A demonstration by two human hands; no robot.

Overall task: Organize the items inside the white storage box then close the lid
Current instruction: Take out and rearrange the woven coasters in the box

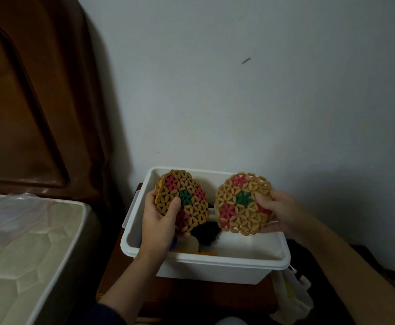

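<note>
The white storage box (205,262) stands open on a dark wooden bedside table (191,299), and no lid is in view. My left hand (159,224) grips a small stack of round woven coasters (187,200), tan with red and green flower patterns, held above the box's left side. Over the box's right side my right hand (278,212) holds a single matching coaster (241,205). Inside the box I see a dark object (208,233) and a pale rounded item (189,243); the rest is hidden by my hands.
A mattress (27,249) lies at the left, against a dark wooden headboard (34,97). A pale wall (262,90) rises right behind the box. A light plastic bag (292,299) hangs beside the table at the right.
</note>
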